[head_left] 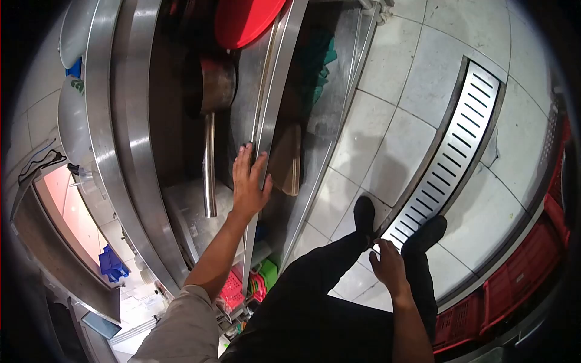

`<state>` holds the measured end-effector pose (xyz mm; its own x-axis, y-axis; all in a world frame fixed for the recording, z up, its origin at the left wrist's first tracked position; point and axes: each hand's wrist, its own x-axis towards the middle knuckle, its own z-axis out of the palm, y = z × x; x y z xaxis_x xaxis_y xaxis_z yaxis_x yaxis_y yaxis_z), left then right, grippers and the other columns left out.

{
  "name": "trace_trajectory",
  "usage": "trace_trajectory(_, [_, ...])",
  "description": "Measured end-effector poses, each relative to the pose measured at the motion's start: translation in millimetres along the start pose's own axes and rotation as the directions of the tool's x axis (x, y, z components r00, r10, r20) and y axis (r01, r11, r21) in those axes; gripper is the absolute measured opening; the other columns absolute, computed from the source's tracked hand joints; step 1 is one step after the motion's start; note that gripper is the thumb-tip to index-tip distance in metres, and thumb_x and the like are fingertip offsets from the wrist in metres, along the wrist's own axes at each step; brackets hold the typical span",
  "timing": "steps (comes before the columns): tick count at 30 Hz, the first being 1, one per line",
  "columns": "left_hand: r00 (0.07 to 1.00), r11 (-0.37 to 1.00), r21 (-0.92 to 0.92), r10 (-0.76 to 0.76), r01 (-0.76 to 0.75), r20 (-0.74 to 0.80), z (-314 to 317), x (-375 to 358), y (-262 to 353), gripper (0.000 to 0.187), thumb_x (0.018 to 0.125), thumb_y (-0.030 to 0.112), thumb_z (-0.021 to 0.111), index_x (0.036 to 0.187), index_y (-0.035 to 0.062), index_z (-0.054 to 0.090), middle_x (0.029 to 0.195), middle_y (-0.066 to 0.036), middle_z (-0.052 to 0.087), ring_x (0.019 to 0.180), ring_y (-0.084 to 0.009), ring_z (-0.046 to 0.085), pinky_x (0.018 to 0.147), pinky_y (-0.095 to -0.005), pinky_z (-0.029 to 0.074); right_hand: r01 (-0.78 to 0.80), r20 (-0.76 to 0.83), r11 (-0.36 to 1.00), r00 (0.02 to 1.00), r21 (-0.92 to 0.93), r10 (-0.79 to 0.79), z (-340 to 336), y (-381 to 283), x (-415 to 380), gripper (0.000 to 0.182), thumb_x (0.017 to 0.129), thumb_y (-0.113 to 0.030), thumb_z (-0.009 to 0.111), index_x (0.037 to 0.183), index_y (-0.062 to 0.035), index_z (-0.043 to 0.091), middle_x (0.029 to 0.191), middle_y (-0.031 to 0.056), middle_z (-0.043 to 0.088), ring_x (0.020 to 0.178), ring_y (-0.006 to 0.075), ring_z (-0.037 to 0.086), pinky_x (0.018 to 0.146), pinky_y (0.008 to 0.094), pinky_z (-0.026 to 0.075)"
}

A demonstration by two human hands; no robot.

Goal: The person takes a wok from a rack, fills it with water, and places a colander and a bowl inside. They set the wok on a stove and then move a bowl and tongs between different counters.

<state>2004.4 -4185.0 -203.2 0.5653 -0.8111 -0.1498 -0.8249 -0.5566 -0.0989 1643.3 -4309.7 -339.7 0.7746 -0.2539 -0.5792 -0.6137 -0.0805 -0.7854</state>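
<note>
My left hand (248,187) lies with its fingers stretched out against the metal edge of the shelf (264,121). It appears to touch this edge and holds nothing. Just to its left, on the shelf, is a saucepan (218,85) whose long metal handle (210,169) points toward my forearm. A flat brown board (293,160) stands on the lower level, right of my fingers. My right hand (390,266) hangs over the floor by my legs, fingers loosely bent and apart, with nothing visible in it.
A red round plastic item (248,21) sits at the top of the shelf, and green cloth (324,69) lies lower down. A slotted floor drain (454,151) runs beside my feet. Red crates (514,266) line the right side. A pink basket (232,290) is below my left arm.
</note>
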Motion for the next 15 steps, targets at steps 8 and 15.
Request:
trace_trajectory(8, [0.989, 0.998, 0.012, 0.068, -0.067, -0.134, 32.3, 4.3, -28.0, 0.062, 0.083, 0.012, 0.069, 0.14, 0.0133, 0.045, 0.152, -0.026, 0.027, 0.141, -0.0462, 0.023, 0.113, -0.0568, 0.02, -0.011, 0.027, 0.98, 1.0, -0.197, 0.017, -50.3, -3.6, 34.9, 0.034, 0.085, -0.024, 0.065, 0.113, -0.0054, 0.057, 0.106, 0.0165, 0.062, 0.096, 0.0346, 0.063, 0.082, 0.0445, 0.05])
trace_trajectory(15, [0.964, 0.996, 0.009, 0.085, -0.085, -0.253, 40.6, 1.1, -34.6, 0.077, 0.076, 0.01, 0.078, 0.142, 0.0142, 0.038, 0.152, -0.026, 0.026, 0.14, -0.0486, 0.024, 0.111, -0.0602, 0.022, 0.164, 0.079, 0.917, 0.986, -0.364, -0.145, -119.5, -34.9, 63.1, 0.042, 0.082, -0.025, 0.067, 0.118, -0.0052, 0.056, 0.118, 0.0167, 0.057, 0.105, 0.035, 0.06, 0.089, 0.0469, 0.047])
